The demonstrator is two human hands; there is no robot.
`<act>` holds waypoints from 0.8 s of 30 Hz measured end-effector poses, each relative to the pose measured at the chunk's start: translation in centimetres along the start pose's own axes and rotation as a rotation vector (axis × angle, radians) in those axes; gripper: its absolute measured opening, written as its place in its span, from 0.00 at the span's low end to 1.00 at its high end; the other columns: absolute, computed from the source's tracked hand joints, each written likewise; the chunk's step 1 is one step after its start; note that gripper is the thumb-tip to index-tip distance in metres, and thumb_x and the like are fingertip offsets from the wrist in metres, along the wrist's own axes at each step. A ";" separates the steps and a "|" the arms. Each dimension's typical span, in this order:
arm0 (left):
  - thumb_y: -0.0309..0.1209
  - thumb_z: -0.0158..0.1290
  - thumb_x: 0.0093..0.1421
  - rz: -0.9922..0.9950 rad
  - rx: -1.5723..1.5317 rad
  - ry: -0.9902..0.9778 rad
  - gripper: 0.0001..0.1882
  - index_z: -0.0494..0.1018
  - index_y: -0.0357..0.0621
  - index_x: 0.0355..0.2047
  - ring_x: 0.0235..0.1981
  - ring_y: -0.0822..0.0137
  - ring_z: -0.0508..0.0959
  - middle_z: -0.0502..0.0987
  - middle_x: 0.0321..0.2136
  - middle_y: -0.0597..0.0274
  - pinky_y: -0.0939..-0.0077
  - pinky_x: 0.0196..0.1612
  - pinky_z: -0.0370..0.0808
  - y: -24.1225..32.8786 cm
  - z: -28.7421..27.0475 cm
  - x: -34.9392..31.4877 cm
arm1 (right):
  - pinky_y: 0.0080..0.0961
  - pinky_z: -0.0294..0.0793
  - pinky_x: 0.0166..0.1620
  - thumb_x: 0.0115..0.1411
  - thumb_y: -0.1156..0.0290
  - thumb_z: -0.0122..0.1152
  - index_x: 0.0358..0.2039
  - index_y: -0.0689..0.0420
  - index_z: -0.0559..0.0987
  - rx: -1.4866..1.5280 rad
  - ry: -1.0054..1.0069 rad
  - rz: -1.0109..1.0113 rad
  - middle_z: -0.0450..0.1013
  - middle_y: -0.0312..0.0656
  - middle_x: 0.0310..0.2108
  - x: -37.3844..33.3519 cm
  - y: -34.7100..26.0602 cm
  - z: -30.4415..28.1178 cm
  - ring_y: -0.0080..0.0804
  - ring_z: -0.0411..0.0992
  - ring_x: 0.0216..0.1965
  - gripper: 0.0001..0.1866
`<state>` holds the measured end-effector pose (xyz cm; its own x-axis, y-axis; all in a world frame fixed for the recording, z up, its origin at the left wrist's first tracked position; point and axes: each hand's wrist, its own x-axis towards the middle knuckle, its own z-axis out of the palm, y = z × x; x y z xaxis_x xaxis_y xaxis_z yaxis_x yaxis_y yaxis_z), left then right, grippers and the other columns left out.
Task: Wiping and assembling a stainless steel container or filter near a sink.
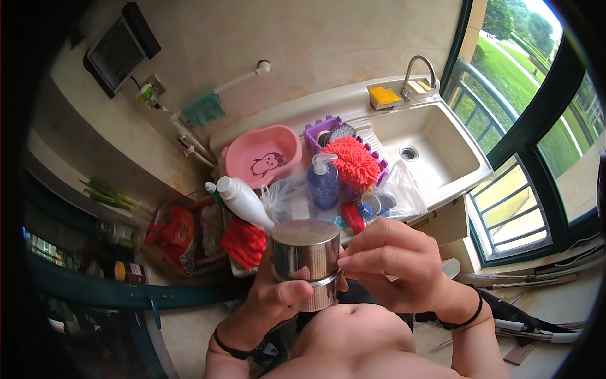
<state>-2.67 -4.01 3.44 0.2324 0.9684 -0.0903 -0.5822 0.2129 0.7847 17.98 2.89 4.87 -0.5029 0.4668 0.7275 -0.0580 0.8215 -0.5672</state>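
Observation:
My left hand is wrapped round a shiny metal canister with perforated walls. A finely dotted round face is at its top, and a raised band circles it lower down. Its kind is not clear to me. My right hand is closed in a pinch against the canister's right side, near the band. Whatever lies between those fingertips is too small to make out. Just beyond the canister are a white bottle, a blue pump bottle and red gloves.
Behind stands a white sink with a curved faucet and a yellow sponge. A pink basin and a purple basket with a red chenille mitt crowd the counter. A window is on the right.

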 end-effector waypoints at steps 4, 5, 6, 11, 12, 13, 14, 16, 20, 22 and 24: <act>0.43 0.69 0.47 0.028 -0.028 -0.057 0.44 0.66 0.31 0.60 0.41 0.57 0.83 0.77 0.44 0.50 0.63 0.45 0.82 -0.3 0.0 0.4 | 0.31 0.78 0.39 0.50 0.87 0.70 0.39 0.63 0.84 0.097 0.015 0.026 0.78 0.46 0.37 -0.2 0.1 -0.3 0.37 0.78 0.35 0.14; 0.43 0.69 0.47 0.026 -0.026 -0.057 0.44 0.66 0.31 0.60 0.41 0.57 0.83 0.77 0.44 0.50 0.63 0.45 0.82 -0.2 -0.2 0.3 | 0.31 0.78 0.40 0.50 0.87 0.70 0.40 0.63 0.84 0.009 -0.029 -0.072 0.78 0.47 0.38 0.0 0.2 -0.5 0.38 0.78 0.36 0.15; 0.44 0.70 0.47 0.005 -0.031 -0.064 0.47 0.64 0.30 0.61 0.43 0.57 0.83 0.76 0.46 0.50 0.62 0.45 0.82 -0.1 -0.3 0.3 | 0.31 0.77 0.41 0.51 0.85 0.72 0.40 0.63 0.83 -0.044 -0.053 -0.122 0.77 0.47 0.39 0.0 0.2 -0.6 0.40 0.77 0.38 0.15; 0.50 0.70 0.46 0.061 -0.043 -0.088 0.56 0.55 0.34 0.68 0.43 0.53 0.81 0.71 0.50 0.43 0.64 0.34 0.87 -0.8 -0.6 1.0 | 0.29 0.76 0.36 0.54 0.77 0.74 0.40 0.61 0.81 0.250 0.172 0.261 0.75 0.46 0.38 -0.6 -0.3 -0.1 0.35 0.76 0.35 0.13; 0.50 0.70 0.47 0.083 -0.086 -0.077 0.56 0.55 0.34 0.68 0.46 0.53 0.80 0.70 0.50 0.44 0.64 0.36 0.86 -1.1 -0.6 1.2 | 0.28 0.75 0.35 0.54 0.77 0.75 0.39 0.61 0.80 0.206 0.067 0.266 0.74 0.45 0.37 -0.6 -0.2 -0.4 0.35 0.75 0.35 0.13; 0.50 0.70 0.48 0.101 -0.130 -0.067 0.57 0.54 0.34 0.68 0.49 0.53 0.78 0.69 0.50 0.44 0.65 0.38 0.86 -1.4 -0.7 1.4 | 0.28 0.75 0.35 0.54 0.77 0.75 0.38 0.61 0.80 0.161 -0.035 0.274 0.74 0.44 0.36 -0.7 -0.3 -0.6 0.34 0.75 0.34 0.13; 0.51 0.70 0.49 0.102 -0.117 -0.078 0.56 0.54 0.34 0.68 0.53 0.53 0.76 0.69 0.48 0.47 0.63 0.42 0.86 -1.9 -1.4 1.5 | 0.28 0.74 0.35 0.54 0.78 0.74 0.37 0.60 0.80 0.165 -0.004 0.264 0.72 0.43 0.33 -0.9 -0.3 0.1 0.35 0.74 0.33 0.12; 0.51 0.69 0.50 0.089 -0.081 -0.062 0.55 0.54 0.35 0.69 0.53 0.53 0.76 0.70 0.49 0.47 0.62 0.41 0.85 -2.1 -2.0 1.3 | 0.29 0.74 0.34 0.53 0.78 0.74 0.37 0.60 0.79 0.126 0.018 0.279 0.72 0.43 0.33 -1.3 0.0 0.7 0.37 0.73 0.32 0.12; 0.52 0.65 0.54 0.105 0.004 -0.018 0.51 0.56 0.36 0.69 0.54 0.52 0.77 0.70 0.56 0.45 0.56 0.41 0.85 -2.2 -2.1 1.2 | 0.30 0.73 0.34 0.54 0.80 0.71 0.34 0.61 0.78 0.098 0.011 0.294 0.71 0.44 0.32 -0.9 0.3 0.8 0.40 0.73 0.31 0.09; 0.53 0.62 0.56 0.095 -0.030 -0.008 0.49 0.56 0.36 0.69 0.53 0.52 0.77 0.69 0.59 0.45 0.56 0.41 0.85 -2.2 -2.0 1.2 | 0.30 0.73 0.33 0.55 0.80 0.70 0.33 0.61 0.77 0.099 -0.013 0.283 0.71 0.45 0.31 -0.6 0.6 0.5 0.41 0.72 0.31 0.09; 0.57 0.55 0.62 0.107 -0.068 -0.020 0.45 0.58 0.37 0.68 0.50 0.52 0.79 0.70 0.62 0.49 0.58 0.37 0.84 -2.3 -1.8 1.2 | 0.28 0.74 0.34 0.60 0.80 0.67 0.33 0.62 0.76 0.155 -0.086 0.273 0.72 0.42 0.31 -0.5 0.8 0.2 0.34 0.74 0.31 0.06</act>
<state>-2.45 -3.11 0.39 0.1817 0.9833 0.0043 -0.6557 0.1179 0.7458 18.03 3.23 4.00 -0.5882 0.6285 0.5090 -0.0385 0.6069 -0.7938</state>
